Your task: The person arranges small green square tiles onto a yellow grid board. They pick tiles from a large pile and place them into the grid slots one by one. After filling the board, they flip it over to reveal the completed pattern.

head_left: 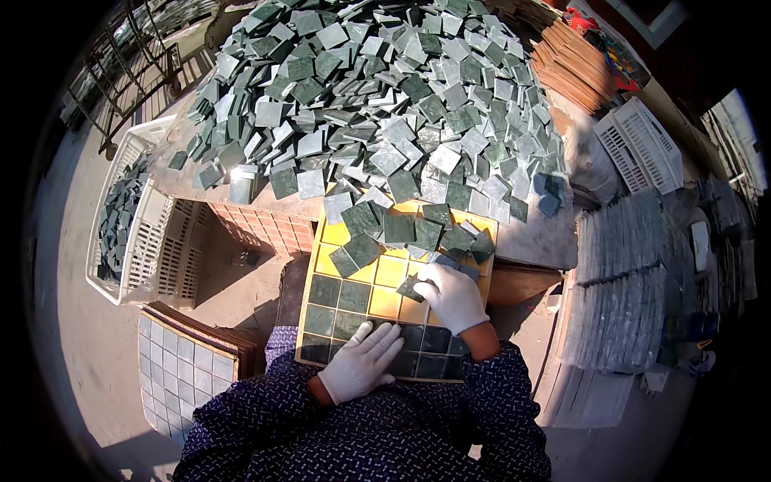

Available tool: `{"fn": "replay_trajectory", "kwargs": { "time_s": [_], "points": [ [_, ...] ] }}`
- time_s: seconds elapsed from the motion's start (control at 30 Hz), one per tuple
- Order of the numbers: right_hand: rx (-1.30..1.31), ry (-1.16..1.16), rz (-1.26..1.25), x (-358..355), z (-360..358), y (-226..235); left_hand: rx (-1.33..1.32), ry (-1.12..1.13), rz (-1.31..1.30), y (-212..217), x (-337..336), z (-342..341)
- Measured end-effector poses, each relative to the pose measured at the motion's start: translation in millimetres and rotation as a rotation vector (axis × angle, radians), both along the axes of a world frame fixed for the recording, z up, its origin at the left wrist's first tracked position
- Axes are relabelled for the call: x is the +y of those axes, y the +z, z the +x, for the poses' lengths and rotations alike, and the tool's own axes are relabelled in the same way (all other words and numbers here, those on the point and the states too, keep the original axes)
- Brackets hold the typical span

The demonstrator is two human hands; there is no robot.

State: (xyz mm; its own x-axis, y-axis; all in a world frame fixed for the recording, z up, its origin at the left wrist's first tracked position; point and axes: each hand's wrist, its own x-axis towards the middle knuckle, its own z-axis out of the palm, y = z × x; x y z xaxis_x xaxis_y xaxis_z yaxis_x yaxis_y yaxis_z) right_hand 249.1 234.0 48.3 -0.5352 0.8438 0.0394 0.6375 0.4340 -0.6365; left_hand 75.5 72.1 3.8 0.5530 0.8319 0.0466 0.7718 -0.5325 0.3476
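Note:
A yellow gridded board [388, 302] rests in front of me, its near rows filled with dark green square stone tiles [354, 296]. In my white-gloved right hand [451, 296], thumb and fingers pinch a dark green stone tile [411, 288] over the bare yellow squares. My left hand [363, 364], also gloved, lies flat with fingers stretched out across the near tiles at the board's front edge. Several loose tiles [399, 230] lie scattered over the board's far part, some overlapping.
Beyond the board rises a large heap of green-grey tiles [385, 104]. At left stand a white plastic crate [132, 293] holding tiles and a tiled panel [181, 365]. Stacked wrapped bundles [614, 305], another white crate [638, 145] and brown sheets [570, 64] occupy the right.

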Motion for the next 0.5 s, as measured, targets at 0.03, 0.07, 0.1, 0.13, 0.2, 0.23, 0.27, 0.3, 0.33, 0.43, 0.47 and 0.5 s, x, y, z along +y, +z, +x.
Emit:
{"fn": "replay_trajectory", "kwargs": {
  "time_s": [0.03,0.07,0.1,0.13,0.2,0.23,0.27,0.3,0.33,0.43,0.47,0.5],
  "points": [
    [0.036,-0.025,-0.070,-2,-3,5,-0.003,0.003,-0.013,-2,-2,2],
    [0.053,0.002,-0.095,-3,-5,2,-0.006,0.007,-0.027,-3,-3,3],
    [0.069,0.029,-0.120,-4,-5,-3,-0.027,-0.007,-0.029,-4,-3,5],
    [0.096,0.061,-0.137,-2,-10,-8,-0.037,-0.018,-0.023,-2,1,6],
    [0.105,0.098,-0.186,-6,-18,-21,-0.083,-0.093,0.004,-5,3,3],
    [0.139,0.100,-0.130,-7,-21,-31,-0.119,-0.160,0.028,-13,3,3],
    [0.169,0.098,-0.079,-10,-23,-42,-0.159,-0.229,0.045,-12,2,4],
    [0.186,0.121,0.037,-11,-24,-52,-0.277,-0.189,0.082,-10,1,2],
    [0.145,0.100,0.038,-16,-29,-49,-0.288,-0.076,0.089,-6,2,-3],
    [-0.022,0.057,0.137,-33,-29,-38,-0.273,0.212,0.126,14,23,-16],
    [-0.021,0.060,0.123,-34,-27,-33,-0.237,0.284,0.140,12,33,-20],
    [0.014,0.040,0.015,-33,-22,-24,-0.226,0.292,0.164,9,45,-21]
  ]
}}
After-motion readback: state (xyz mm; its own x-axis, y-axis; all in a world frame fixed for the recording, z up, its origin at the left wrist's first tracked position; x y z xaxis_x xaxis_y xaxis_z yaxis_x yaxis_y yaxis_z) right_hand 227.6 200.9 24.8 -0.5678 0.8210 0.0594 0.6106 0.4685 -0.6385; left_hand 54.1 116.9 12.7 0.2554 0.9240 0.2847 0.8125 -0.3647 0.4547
